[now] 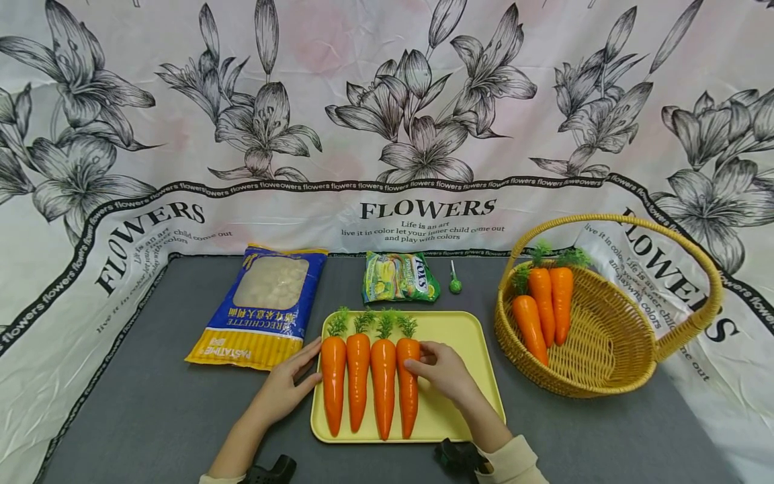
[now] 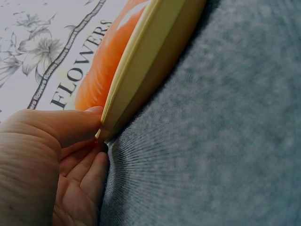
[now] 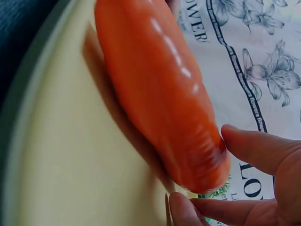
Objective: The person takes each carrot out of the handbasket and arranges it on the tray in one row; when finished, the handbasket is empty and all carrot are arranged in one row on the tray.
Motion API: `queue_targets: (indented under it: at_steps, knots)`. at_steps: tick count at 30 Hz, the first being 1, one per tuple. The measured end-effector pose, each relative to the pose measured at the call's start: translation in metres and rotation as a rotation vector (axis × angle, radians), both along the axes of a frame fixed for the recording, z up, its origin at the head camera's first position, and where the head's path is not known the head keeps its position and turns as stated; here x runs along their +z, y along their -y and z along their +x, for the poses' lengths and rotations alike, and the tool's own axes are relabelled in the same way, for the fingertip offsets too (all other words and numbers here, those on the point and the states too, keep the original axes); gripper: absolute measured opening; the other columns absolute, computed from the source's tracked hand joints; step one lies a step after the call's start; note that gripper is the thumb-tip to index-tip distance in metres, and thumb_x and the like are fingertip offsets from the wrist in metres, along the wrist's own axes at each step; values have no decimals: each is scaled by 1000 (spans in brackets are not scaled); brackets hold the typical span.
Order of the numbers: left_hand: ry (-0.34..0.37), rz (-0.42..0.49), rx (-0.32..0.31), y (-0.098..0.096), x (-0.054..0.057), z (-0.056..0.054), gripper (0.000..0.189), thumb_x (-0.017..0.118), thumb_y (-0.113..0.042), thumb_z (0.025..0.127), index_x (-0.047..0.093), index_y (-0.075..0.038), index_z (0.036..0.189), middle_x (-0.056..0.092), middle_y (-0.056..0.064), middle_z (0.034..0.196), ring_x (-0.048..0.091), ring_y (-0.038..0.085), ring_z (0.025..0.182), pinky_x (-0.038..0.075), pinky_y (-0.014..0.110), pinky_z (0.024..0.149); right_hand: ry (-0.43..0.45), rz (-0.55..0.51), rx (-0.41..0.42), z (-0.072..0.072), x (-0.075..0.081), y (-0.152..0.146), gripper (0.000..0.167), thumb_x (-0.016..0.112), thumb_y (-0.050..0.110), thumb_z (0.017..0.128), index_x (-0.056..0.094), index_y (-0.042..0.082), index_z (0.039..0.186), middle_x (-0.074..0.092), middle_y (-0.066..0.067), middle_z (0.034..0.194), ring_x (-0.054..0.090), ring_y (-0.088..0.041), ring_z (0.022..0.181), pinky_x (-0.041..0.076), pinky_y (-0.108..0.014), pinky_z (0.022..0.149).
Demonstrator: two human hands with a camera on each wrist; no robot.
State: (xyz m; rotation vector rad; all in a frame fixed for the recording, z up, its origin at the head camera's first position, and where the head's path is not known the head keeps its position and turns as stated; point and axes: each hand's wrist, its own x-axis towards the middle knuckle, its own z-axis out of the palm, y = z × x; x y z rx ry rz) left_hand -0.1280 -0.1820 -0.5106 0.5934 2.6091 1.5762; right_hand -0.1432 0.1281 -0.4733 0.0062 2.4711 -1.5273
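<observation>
Four orange toy carrots with green tops lie side by side on a yellow tray (image 1: 456,417), tips toward me. My right hand (image 1: 446,370) is at the rightmost carrot (image 1: 408,396), thumb and fingers around its thick upper end. In the right wrist view, fingertips (image 3: 230,134) meet that carrot (image 3: 164,94). My left hand (image 1: 284,386) is at the tray's left rim, beside the leftmost carrot (image 1: 333,390). In the left wrist view its thumb reaches the rim of the tray (image 2: 155,56), with the other fingers loosely extended below.
A blue and yellow pasta bag (image 1: 266,302) lies left of the tray. Behind the tray are a green candy bag (image 1: 399,277) and a green lollipop (image 1: 455,285). To the right stands a handled wicker basket (image 1: 605,336) with three carrots (image 1: 541,296). A flowered cloth (image 1: 423,148) hangs behind.
</observation>
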Motion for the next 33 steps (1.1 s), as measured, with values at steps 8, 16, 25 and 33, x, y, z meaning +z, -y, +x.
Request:
queue_targets:
  at_steps: [8,16,25,33]
  knots:
    - [8,3,-6,0,1,0,56,62,-18,92,42,-4,143,38,14,150,37,31,136,41,41,104,-29,78,14,0,5,-5,55,75,26,81,59,-6,123,67,-13,108,63,-25,97,54,-40,83]
    - [14,-10,1,-1,1,0,56,61,-20,93,42,-4,143,38,14,150,37,32,135,42,40,104,14,57,8,0,10,-16,65,75,25,81,51,-7,132,63,-18,119,60,-31,108,53,-45,89]
    - [26,-5,6,-1,3,1,56,62,-21,93,42,-4,143,38,15,149,37,32,136,42,40,104,-21,91,43,-3,15,-29,60,74,23,82,52,-7,130,63,-19,118,60,-34,109,52,-47,92]
    - [41,7,7,-1,4,1,57,62,-22,92,43,-4,142,37,15,149,36,32,136,42,40,104,-43,119,39,-8,17,-40,60,73,26,83,52,-7,129,60,-21,123,58,-36,112,50,-49,96]
